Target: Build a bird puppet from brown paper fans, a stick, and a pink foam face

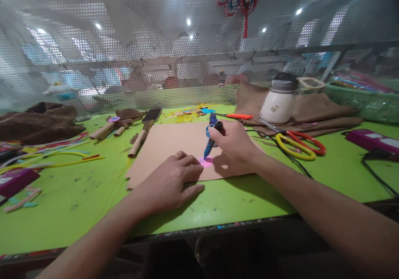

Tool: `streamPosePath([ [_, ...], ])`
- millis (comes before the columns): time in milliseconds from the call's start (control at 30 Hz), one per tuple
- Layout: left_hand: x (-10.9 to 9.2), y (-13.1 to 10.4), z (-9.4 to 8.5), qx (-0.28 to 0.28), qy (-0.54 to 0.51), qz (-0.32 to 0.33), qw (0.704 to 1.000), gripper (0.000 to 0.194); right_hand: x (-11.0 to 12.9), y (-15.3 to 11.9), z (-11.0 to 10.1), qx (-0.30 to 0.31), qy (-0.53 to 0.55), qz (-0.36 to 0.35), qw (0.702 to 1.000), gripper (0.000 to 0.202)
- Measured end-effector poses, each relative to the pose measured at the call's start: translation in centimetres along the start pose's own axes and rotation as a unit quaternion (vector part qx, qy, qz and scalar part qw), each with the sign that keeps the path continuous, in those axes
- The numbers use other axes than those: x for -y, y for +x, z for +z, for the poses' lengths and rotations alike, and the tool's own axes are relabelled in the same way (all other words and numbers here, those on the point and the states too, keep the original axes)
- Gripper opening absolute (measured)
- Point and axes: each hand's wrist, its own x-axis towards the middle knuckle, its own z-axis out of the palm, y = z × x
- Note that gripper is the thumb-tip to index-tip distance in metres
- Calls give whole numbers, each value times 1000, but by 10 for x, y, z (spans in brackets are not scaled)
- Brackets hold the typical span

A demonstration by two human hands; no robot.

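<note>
My right hand (235, 140) is closed around a blue and black marker pen (210, 146), tilted with its tip down on a small pink paper disc (207, 162). Small dark curved marks show on the disc. It lies on a sheet of brown card (165, 140). My left hand (177, 177) rests flat with fingers stretched out, its fingertips at the disc's left edge and its thumb apart, near the green tabletop. Just behind the pen stands another blue object (212, 119), partly hidden by my right hand.
Scissors with yellow and red handles (296, 146) and a white bottle (277, 102) are on the right, before folded brown cloth (330, 108). A phone (152, 115), rolled brown pieces (137, 144) and coloured strips (77, 156) lie left. A perforated metal screen (149, 75) rises behind.
</note>
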Motion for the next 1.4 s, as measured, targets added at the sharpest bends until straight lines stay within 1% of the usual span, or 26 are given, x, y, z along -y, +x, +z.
streamPosePath([
  [167,0,-1,0,-1,2,-3,1000,25,1,0,-1,11,-1,-12,1000,28],
  [267,0,-1,0,-5,1,-5,1000,24,-1,1,0,-6,35,-3,999,27],
  [367,0,-1,0,-7,0,-6,1000,23,-4,3,-1,-46,75,11,996,26],
  [467,0,-2,0,-7,-1,-5,1000,23,-3,5,-5,-83,78,15,993,28],
  [567,0,-2,1,-12,2,1,1000,22,-2,8,-13,-133,90,0,987,32],
  [700,0,-2,1,-14,6,1,1000,19,-9,17,-22,-226,145,-28,963,33],
  [800,0,-3,1,-19,4,-9,1000,18,-19,24,-24,-260,132,-45,956,35],
  [867,0,-5,2,-23,2,-15,1000,18,-24,28,-24,-254,99,-35,961,35],
  [933,-1,-6,2,-29,2,-20,999,18,-26,31,-22,-233,56,-17,971,35],
  [1133,0,-6,4,-39,6,-17,999,20,-32,39,-8,-131,-66,26,989,34],
  [1267,1,-5,5,-43,4,-12,999,22,-41,44,2,-50,-79,32,995,32],
  [1333,2,-5,5,-45,0,-10,999,22,-43,45,3,-37,-74,32,996,30],
  [1400,2,-5,6,-44,-3,-9,999,21,-42,44,1,-36,-63,38,997,29],
])
